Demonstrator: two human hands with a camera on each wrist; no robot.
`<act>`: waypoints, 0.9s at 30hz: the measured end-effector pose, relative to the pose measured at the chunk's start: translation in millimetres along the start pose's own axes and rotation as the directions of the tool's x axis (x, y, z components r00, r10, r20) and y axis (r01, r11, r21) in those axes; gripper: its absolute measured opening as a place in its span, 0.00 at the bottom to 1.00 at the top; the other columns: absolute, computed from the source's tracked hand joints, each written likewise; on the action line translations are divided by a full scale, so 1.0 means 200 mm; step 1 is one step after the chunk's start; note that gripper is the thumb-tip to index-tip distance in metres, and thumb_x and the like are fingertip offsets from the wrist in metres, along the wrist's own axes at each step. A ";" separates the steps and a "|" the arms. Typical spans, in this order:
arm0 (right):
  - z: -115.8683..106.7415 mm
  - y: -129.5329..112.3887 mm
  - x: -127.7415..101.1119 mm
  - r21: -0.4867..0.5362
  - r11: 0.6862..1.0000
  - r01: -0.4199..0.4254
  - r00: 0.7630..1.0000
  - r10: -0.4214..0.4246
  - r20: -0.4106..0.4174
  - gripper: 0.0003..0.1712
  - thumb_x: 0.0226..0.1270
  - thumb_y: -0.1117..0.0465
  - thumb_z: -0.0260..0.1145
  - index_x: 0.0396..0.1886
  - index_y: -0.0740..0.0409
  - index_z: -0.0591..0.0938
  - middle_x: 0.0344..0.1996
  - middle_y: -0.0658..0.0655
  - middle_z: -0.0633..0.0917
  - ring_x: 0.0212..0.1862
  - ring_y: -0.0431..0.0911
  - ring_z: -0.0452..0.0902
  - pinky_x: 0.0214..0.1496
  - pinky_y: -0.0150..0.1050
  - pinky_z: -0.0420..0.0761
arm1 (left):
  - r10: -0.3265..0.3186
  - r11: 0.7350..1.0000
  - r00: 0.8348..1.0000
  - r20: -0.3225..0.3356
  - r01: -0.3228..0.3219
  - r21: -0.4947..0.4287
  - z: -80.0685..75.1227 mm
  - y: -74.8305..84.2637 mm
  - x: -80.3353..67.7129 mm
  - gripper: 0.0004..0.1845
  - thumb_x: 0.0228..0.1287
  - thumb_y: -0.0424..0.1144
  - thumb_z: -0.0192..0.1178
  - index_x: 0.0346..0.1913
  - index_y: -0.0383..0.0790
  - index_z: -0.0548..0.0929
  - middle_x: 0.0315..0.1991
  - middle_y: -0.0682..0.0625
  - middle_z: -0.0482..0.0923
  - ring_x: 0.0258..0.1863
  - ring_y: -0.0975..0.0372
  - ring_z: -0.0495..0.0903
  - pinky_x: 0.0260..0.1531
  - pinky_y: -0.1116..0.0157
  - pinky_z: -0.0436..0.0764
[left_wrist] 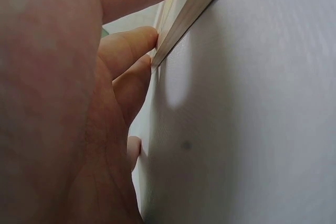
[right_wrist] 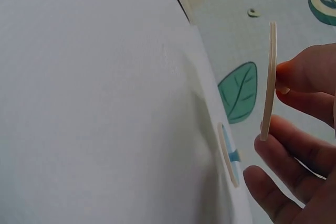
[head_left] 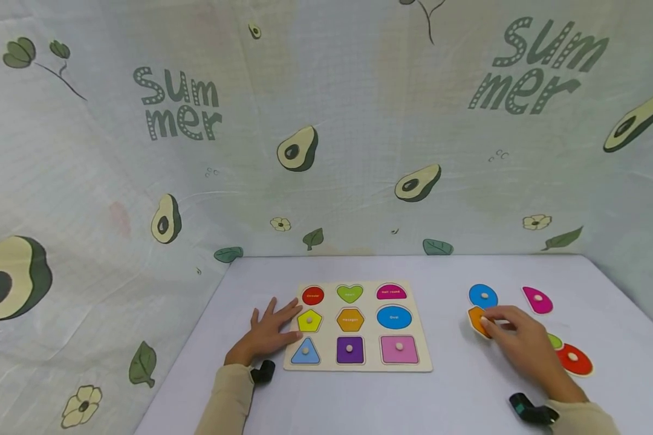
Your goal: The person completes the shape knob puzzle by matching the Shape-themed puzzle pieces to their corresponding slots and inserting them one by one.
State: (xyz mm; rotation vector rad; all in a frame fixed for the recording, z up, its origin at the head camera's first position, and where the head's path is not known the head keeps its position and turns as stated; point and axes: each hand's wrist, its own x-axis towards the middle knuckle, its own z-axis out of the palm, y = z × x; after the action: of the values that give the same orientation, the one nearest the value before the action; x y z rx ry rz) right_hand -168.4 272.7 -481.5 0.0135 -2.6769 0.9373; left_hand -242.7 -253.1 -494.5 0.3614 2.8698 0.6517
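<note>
My left hand rests with spread fingers on the left edge of a wooden peg puzzle board. In the left wrist view, fingertips touch the board's side. Over the table's right part, my right hand pinches an orange hexagon puzzle piece by its knob. That piece appears edge-on, lifted and tilted, in the right wrist view. Knobbed yellow pentagon, blue triangle, purple square and pink rectangle sit in the board. Its circle, heart, half-round, hexagon and oval spots show no knobs.
Loose on the white table lie a blue piece, a magenta half-round piece, a partly hidden green piece and a red piece. A printed cloth hangs behind and beside the table.
</note>
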 end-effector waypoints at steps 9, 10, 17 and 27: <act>0.01 -0.08 0.03 0.048 0.998 -0.039 0.996 0.035 0.079 0.21 0.70 0.47 0.68 0.50 0.59 0.85 0.48 0.62 0.84 0.50 0.58 0.77 0.37 0.26 0.77 | -0.014 1.000 1.000 0.004 0.014 0.010 0.00 0.00 0.00 0.39 0.61 0.61 0.63 0.75 0.58 0.68 0.78 0.58 0.56 0.79 0.44 0.36 0.68 0.34 0.28; 0.01 -0.09 0.03 0.050 0.998 -0.038 0.996 0.034 0.085 0.20 0.69 0.48 0.68 0.50 0.59 0.85 0.48 0.61 0.84 0.50 0.58 0.78 0.38 0.28 0.79 | -0.012 1.000 1.000 0.001 0.012 0.010 0.00 0.00 0.00 0.39 0.61 0.61 0.63 0.75 0.58 0.68 0.78 0.58 0.57 0.79 0.44 0.36 0.68 0.34 0.28; 0.04 -0.14 0.08 0.079 0.994 -0.082 0.982 0.067 0.179 0.25 0.70 0.43 0.66 0.51 0.59 0.85 0.47 0.60 0.86 0.49 0.57 0.79 0.46 0.50 0.85 | -0.001 1.000 1.000 -0.001 0.001 -0.002 0.00 0.01 0.00 0.38 0.62 0.60 0.63 0.75 0.57 0.68 0.78 0.58 0.56 0.79 0.44 0.36 0.68 0.34 0.26; 0.09 -0.20 0.11 0.114 0.990 -0.087 0.975 0.061 0.211 0.23 0.71 0.46 0.66 0.51 0.61 0.84 0.46 0.59 0.86 0.50 0.57 0.78 0.47 0.51 0.84 | -0.005 1.000 1.000 0.008 0.005 0.008 0.00 0.01 -0.01 0.39 0.62 0.59 0.63 0.75 0.57 0.68 0.78 0.57 0.56 0.79 0.44 0.36 0.68 0.34 0.27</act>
State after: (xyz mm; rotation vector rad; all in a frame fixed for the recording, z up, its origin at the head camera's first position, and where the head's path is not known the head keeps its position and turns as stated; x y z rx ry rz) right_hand -190.7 232.3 -464.5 0.0409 -2.8210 1.1834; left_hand -241.1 -251.5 -493.4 0.3574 2.8656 0.6370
